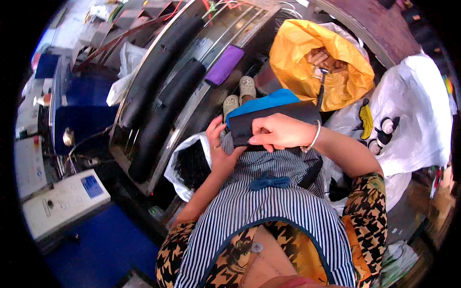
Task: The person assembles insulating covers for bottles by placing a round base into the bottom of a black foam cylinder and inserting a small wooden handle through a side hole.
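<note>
Across my lap lies a black sheet of flexible-looking material (302, 114), with a bright blue piece (269, 102) showing beyond its far edge. My right hand (278, 132) is closed, its fingers bent and pinching at the sheet's near edge; anything small inside the pinch is hidden. At the sheet's left end, my left hand (221, 151) holds the corner loosely, thumb along the near edge and fingers curled by the far side. A striped apron (254, 168) covers my lap beneath the sheet.
A yellow sack (293, 53) of small brown pieces stands ahead, a hammer-like tool (321, 86) leaning in it. White sacks (418, 110) lie right. Left are a rack with black rolls (163, 67), a purple roll (224, 66), a white bag (185, 192) and a pale machine box (67, 204).
</note>
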The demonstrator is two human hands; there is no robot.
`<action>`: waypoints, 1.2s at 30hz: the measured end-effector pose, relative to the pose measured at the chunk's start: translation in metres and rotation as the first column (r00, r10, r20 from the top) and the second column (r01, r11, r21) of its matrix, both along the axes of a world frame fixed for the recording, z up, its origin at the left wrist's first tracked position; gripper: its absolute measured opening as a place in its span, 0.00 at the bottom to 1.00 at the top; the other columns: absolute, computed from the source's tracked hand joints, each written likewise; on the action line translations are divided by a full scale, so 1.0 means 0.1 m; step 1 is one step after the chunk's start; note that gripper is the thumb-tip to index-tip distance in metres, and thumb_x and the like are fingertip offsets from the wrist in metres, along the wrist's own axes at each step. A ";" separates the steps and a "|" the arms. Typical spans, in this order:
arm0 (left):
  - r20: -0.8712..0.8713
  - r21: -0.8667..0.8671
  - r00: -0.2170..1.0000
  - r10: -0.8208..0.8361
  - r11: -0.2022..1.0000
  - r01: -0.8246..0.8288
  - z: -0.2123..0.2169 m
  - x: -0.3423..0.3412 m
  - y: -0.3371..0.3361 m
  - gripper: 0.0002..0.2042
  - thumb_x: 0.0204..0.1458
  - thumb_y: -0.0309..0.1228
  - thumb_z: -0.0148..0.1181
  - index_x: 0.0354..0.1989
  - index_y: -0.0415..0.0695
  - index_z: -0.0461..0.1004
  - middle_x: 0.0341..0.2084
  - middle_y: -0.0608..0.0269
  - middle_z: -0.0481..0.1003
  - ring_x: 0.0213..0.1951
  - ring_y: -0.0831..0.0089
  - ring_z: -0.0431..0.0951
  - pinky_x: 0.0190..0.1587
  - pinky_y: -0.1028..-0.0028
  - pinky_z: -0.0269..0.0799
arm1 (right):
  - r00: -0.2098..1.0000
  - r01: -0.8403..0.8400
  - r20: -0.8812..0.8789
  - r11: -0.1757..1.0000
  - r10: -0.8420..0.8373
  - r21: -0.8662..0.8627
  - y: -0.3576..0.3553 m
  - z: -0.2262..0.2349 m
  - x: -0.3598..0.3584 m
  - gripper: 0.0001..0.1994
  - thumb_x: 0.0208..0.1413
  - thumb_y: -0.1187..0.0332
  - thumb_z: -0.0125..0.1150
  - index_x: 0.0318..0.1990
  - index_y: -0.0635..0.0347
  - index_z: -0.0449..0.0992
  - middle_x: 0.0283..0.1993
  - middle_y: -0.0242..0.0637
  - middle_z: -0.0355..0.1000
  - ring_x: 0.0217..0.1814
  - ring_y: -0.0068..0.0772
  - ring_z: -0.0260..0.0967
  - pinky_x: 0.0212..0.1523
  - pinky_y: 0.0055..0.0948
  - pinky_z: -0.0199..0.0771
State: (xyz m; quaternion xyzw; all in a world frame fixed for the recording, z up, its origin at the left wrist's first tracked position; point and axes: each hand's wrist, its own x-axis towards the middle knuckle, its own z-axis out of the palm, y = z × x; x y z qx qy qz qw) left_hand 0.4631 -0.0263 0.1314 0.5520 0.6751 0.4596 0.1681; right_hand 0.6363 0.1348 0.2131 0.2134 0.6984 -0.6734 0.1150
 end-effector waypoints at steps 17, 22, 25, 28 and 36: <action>0.930 -0.355 -0.182 0.320 0.909 -0.219 -0.76 -0.98 0.90 0.20 0.58 0.43 0.51 0.54 0.45 0.72 0.54 0.60 0.72 0.55 0.62 0.72 0.59 0.62 0.66 | 0.472 0.301 0.263 0.434 -0.841 0.849 0.84 -2.58 1.42 0.23 0.54 0.52 0.59 0.44 0.64 0.66 0.39 0.58 0.73 0.44 0.57 0.73 0.43 0.49 0.73; 0.900 -0.394 -0.304 0.312 0.879 -0.267 -1.36 -1.32 1.10 0.19 0.55 0.44 0.54 0.49 0.46 0.76 0.50 0.58 0.75 0.53 0.59 0.73 0.61 0.57 0.65 | 0.393 0.458 0.136 0.321 -0.910 0.829 0.68 -3.06 1.44 0.19 0.53 0.58 0.60 0.41 0.64 0.66 0.34 0.58 0.74 0.38 0.61 0.72 0.37 0.50 0.72; 0.852 -0.510 -0.300 0.429 0.809 -0.292 -1.55 -1.26 1.35 0.20 0.54 0.46 0.54 0.49 0.46 0.76 0.50 0.58 0.76 0.52 0.59 0.74 0.60 0.56 0.65 | 0.221 0.730 0.063 0.208 -0.973 0.651 0.77 -3.29 1.67 0.15 0.56 0.58 0.58 0.38 0.60 0.67 0.25 0.44 0.71 0.25 0.43 0.71 0.23 0.37 0.69; 0.837 -0.531 -0.360 0.412 0.772 -0.350 -1.54 -1.32 1.21 0.21 0.54 0.47 0.54 0.49 0.47 0.76 0.50 0.59 0.76 0.53 0.59 0.73 0.60 0.56 0.65 | 0.028 0.999 0.202 0.022 -0.979 -0.035 0.72 -2.60 1.54 0.11 0.60 0.58 0.54 0.39 0.55 0.68 0.20 0.27 0.61 0.16 0.19 0.58 0.13 0.20 0.54; 0.843 -0.511 -0.345 0.413 0.814 -0.276 -1.58 -1.31 1.18 0.21 0.54 0.48 0.54 0.50 0.49 0.76 0.51 0.60 0.75 0.53 0.59 0.73 0.60 0.54 0.65 | 0.150 0.988 -0.176 0.143 -0.973 0.055 0.19 -1.28 1.31 0.15 0.65 0.61 0.49 0.52 0.61 0.68 0.28 0.32 0.68 0.25 0.24 0.66 0.25 0.23 0.67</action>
